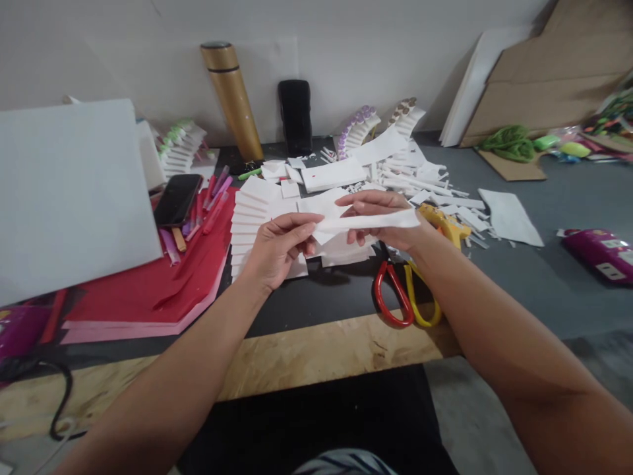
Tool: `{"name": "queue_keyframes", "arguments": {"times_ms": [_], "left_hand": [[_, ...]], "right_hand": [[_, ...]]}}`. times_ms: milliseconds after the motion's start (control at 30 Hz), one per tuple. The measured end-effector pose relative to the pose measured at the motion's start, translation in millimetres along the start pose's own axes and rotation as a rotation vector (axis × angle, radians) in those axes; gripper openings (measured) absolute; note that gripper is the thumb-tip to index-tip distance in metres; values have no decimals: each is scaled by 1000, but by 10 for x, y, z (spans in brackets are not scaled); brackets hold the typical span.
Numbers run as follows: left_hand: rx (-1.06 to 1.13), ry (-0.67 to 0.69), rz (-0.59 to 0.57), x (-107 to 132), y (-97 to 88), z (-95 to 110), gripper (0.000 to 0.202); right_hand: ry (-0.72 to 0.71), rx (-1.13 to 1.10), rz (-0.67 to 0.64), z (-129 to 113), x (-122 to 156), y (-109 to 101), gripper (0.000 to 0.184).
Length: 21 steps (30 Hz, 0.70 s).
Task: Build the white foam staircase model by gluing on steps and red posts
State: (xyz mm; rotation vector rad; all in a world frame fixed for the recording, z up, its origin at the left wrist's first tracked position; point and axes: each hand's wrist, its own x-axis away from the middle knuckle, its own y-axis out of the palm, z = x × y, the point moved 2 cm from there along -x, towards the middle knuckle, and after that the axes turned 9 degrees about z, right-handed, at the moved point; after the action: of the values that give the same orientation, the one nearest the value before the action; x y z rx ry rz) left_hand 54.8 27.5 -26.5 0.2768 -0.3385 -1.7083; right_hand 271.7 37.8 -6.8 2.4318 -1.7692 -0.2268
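My left hand (277, 247) pinches the left end of a long white foam strip (368, 221) held above the table. My right hand (383, 218) grips the same strip from behind near its middle, fingers curled round it. Both hands hover over a pile of white foam pieces (257, 204) stacked in steps. Red and yellow handled scissors (405, 297) lie just below my right wrist. A yellow glue gun (448, 224) lies behind my right hand.
Red and pink sheets (148, 290) with pens and a black phone (177, 199) lie at left, under a large white board (69, 191). A gold flask (232, 99) and black case (295, 115) stand at the back. Cardboard (539, 92), green yarn (509, 142) and a purple power strip (601, 254) sit at right.
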Motion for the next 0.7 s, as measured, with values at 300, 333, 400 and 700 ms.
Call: {"name": "queue_keyframes", "arguments": {"times_ms": [300,333,400,700], "left_hand": [[-452,221,-150,67,24,54,18],[-499,257,-158,72,24,52,18],[-575,340,-185,79,29,48,16],[-719,721,-282,117,71,61,23]], "right_hand": [[166,36,-196,-10,98,157,45],[193,46,-225,-7,103,173,45],[239,54,-260,1,104,198,46],[261,44,-327,34,102,243,27]]}}
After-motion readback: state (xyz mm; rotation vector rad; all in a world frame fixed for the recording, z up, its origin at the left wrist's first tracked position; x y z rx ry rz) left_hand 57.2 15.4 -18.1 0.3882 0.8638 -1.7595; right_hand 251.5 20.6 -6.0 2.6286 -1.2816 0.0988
